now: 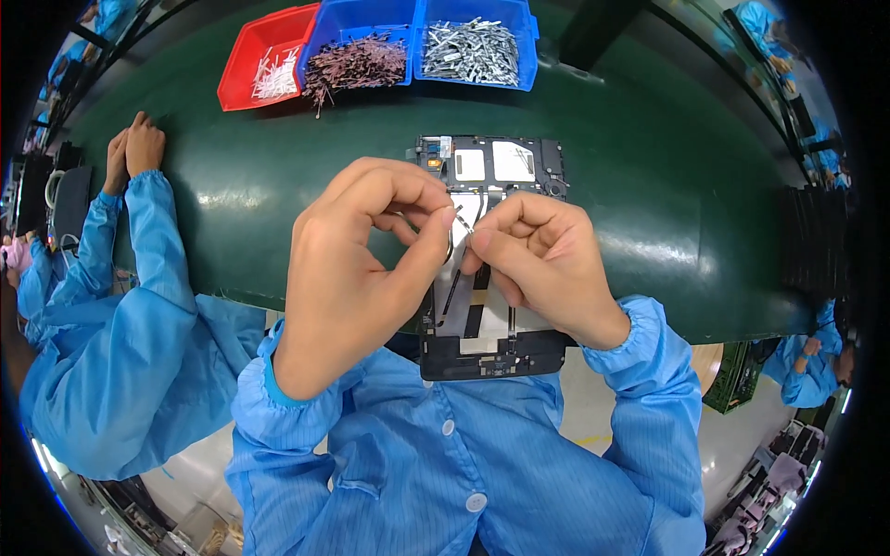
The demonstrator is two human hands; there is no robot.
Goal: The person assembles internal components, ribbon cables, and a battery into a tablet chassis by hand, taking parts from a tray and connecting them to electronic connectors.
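My left hand (357,269) and my right hand (542,259) meet in front of my chest, fingertips pinched together on a small thin silvery strip (461,221). Just beneath them lies an opened dark tablet frame (491,167) with white patches and metal parts inside, resting on the green table (649,185) and reaching past its near edge toward me. The frame's middle is hidden by my hands. Both sleeves are light blue.
At the far edge stand a red bin (243,79) with white pieces, a blue bin (360,18) of dark brownish strips and a blue bin (527,51) of silvery strips. Another person's blue sleeve (153,241) and hands rest on the table at the left. Dark stacked parts (816,241) sit at the right.
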